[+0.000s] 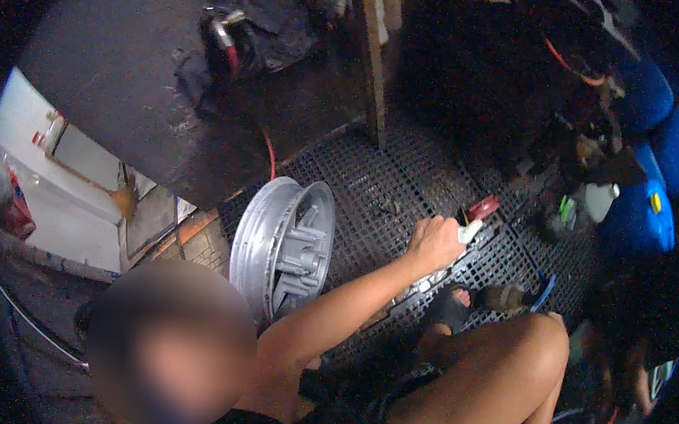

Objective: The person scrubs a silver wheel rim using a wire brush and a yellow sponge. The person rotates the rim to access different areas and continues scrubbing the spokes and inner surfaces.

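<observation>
My left arm reaches across from the lower edge. At its end, my left hand [434, 244] is closed low over the floor mat, its fingers round a small white object [469, 233] whose kind I cannot make out. Just beyond the fingers is a red rounded thing [484, 206], also unclear. A shiny flat patch shows on the mat below the hand. To the left, a silver cast wheel rim [265, 243] stands on edge, its hub and spokes facing right, apart from the hand. My right hand is not in view.
Black perforated matting [372, 168] covers the floor. Blue plastic containers [651, 198] and a white bottle [601, 199] stand at the right. A dark panel [131, 86] with a metal tool [224, 33] fills the upper left. A post [371, 68] rises behind. My sandalled foot [450, 306] is close by.
</observation>
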`<state>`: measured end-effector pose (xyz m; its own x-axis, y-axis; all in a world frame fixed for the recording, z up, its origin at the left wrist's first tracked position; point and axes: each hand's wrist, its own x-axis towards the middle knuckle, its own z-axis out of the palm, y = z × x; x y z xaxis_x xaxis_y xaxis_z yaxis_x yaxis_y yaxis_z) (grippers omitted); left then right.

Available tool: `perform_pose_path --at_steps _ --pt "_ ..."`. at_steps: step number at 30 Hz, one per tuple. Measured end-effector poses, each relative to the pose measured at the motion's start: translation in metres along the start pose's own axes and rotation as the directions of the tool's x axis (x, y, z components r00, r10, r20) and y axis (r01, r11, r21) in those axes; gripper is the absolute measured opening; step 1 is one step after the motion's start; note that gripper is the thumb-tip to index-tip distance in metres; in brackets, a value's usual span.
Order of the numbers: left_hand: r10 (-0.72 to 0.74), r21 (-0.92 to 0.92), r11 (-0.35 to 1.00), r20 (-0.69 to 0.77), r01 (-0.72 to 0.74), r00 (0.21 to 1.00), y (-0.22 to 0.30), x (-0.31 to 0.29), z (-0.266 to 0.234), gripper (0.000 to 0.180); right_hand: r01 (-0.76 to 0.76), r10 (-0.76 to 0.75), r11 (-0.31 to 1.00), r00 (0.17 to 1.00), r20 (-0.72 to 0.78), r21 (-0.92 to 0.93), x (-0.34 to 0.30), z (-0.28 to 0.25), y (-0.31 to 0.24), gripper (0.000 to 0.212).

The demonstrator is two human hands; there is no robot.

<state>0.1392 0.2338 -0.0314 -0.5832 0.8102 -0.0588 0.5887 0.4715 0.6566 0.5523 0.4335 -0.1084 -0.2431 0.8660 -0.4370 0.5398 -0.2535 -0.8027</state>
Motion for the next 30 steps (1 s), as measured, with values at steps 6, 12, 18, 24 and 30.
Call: perform_pose_path --at_steps 6,12,18,24,30 --pt "0.175 -0.353 0.916 -0.072 -0.189 0.982 0.03 -0.006 -0.027 0.024 0.773 -0.803 0.433 0.564 0.19 -0.465 -0.098 0.051 -0.273 0.039" --pt "0.121 -0.567 0.813 -0.05 -0.128 0.991 0.044 -0.026 -0.166 0.046 0.924 -0.754 0.379 0.27 0.599 0.06 -0.132 0.234 -0.362 0.055" --pt "0.115 0.176 0.984 -0.507 -0.028 0.854 -0.111 -0.134 -0.259 0.046 0.95 -0.787 0.308 0.224 0.575 0.051 -0.174 0.375 -0.349 0.029" --pt "-0.266 -0.005 0.959 -0.361 0.284 0.894 -0.198 -0.216 -0.189 0.039 0.778 -0.812 0.579 0.522 0.262 0.242 -0.235 0.474 -0.239 0.039" --pt "-0.204 -0.085 0.979 -0.467 0.186 0.86 -0.207 -0.172 -0.189 0.035 0.485 -0.678 0.715 0.654 0.334 0.503 -0.352 0.45 -0.13 0.048"
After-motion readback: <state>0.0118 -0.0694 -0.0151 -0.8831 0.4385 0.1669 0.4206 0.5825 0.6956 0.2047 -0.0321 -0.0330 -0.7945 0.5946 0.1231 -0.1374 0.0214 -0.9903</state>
